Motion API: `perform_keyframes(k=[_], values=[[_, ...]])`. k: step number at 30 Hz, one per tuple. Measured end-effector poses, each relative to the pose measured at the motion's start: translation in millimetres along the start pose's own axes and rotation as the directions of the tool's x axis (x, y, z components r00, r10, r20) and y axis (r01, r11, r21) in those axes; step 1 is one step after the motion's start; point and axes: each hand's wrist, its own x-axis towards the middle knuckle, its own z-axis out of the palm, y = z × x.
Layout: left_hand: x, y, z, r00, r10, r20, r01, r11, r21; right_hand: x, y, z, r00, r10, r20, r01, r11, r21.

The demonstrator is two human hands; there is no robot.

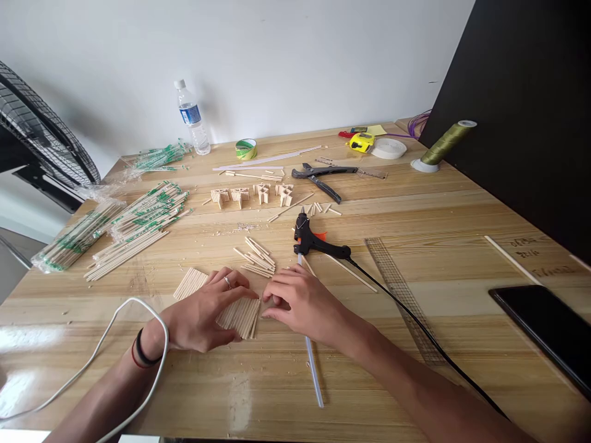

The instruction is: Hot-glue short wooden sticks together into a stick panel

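Note:
Short wooden sticks (236,318) lie side by side in a flat row on the table. My left hand (203,311) arches over this row, thumb at its near ends and forefinger along its far ends, gripping it from both sides. Just off the row's right end is my right hand (300,301), fingers curled, with a gap between thumb and forefinger and nothing visible in it. More aligned sticks (190,282) show left of my left hand, and a loose pile of cut sticks (257,257) lies beyond. A black glue gun (316,239) rests behind my right hand, its clear glue stick (314,372) passing beneath.
Bundled skewers (143,209) lie left, near a fan (41,123). Small stick assemblies (240,195), a pipe cutter (323,178), tape measure (361,143) and water bottle (192,117) stand farther back. A clear ruler (401,295), phone (545,326) and thread spool (443,147) are right. A white cable (99,351) crosses my left wrist.

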Motion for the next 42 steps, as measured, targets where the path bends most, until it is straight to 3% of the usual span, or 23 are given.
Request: perform_keyframes(k=[11, 22, 34, 42], values=[[1.5, 1.2, 4.0, 0.998, -0.017, -0.059, 0.024, 0.993, 0.114, 1.3, -2.0, 3.9, 1.0, 0.012, 0.02, -0.011, 1.0, -0.026], [4.0, 2.7, 7.2, 0.997, -0.003, -0.08, 0.01, 0.996, 0.083, 0.3, -2.2, 6.6, 1.0, 0.02, 0.004, -0.02, 0.999, -0.034], [-2.0, 3.2, 1.1, 1.0, 0.003, -0.019, -0.002, 0.997, 0.077, 1.7, -3.3, 7.6, 1.0, 0.021, 0.017, -0.021, 0.999, -0.029], [1.6, 2.5, 2.9, 0.999, 0.002, -0.05, -0.001, 1.0, 0.03, 2.1, -5.9, 10.6, 1.0, 0.023, -0.001, -0.023, 1.0, -0.018]])
